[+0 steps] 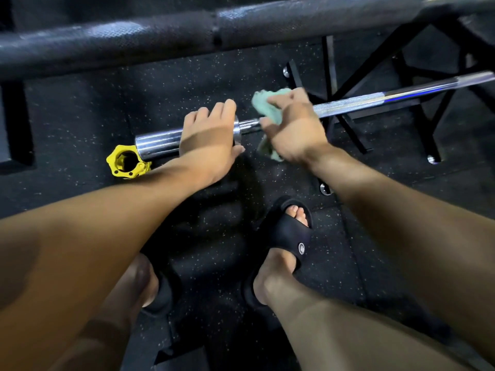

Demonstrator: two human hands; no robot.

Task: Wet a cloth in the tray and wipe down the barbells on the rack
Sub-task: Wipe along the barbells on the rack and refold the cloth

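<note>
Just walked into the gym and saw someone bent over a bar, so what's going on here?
A person is wiping a chrome barbell. The left hand grips the bar's sleeve near its end to steady it, while the right hand holds a green cloth wrapped over the shaft just past the collar. A yellow clamp lies on the floor beside the bar's end. No tray is in view.

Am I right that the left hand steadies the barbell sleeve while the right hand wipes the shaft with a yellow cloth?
Not quite: the cloth is pale green, as the head view shows; the yellow thing is the collar on the floor. The left hand does steady the barbell sleeve and the right hand wipes the shaft.
</note>
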